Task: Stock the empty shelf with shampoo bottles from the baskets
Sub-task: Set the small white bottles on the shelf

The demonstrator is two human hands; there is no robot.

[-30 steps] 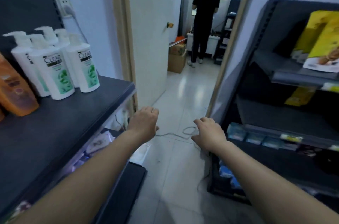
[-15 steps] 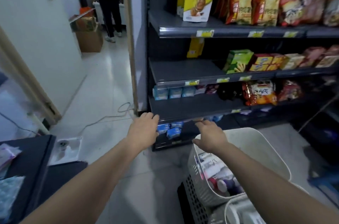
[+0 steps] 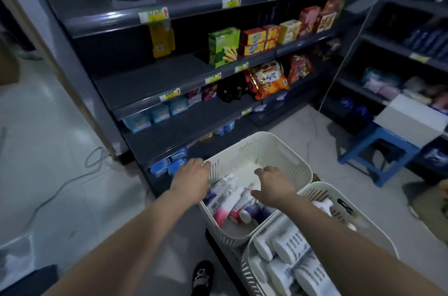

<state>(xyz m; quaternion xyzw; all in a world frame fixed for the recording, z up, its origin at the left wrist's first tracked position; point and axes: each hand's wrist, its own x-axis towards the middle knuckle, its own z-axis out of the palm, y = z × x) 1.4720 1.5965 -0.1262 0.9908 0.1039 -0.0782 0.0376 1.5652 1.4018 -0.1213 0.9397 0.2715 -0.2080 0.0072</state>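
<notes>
Two cream slatted baskets stand on the floor below me. The far basket (image 3: pixel 278 150) holds several lying bottles (image 3: pixel 230 201), white, pink and purple. The near basket (image 3: pixel 324 192) is packed with white shampoo bottles (image 3: pixel 288 247) with dark print. My left hand (image 3: pixel 191 180) hovers at the far basket's left rim, fingers loosely apart, holding nothing. My right hand (image 3: pixel 274 185) reaches over the bottles inside that basket, fingers spread and empty. The shelf with the stocked shampoo is out of view.
A dark snack shelving unit (image 3: pixel 184 72) fills the space straight ahead, its lowest tier right behind the baskets. A blue stool (image 3: pixel 378 150) and more shelves (image 3: pixel 407 53) stand to the right. A cable (image 3: pixel 94 162) trails over the pale floor on the left. My shoe (image 3: pixel 202 276) shows below.
My view has swung from the shampoo shelf and doorway round to the snack shelves and down to the baskets. Both hands, still empty, now reach at the far basket.
</notes>
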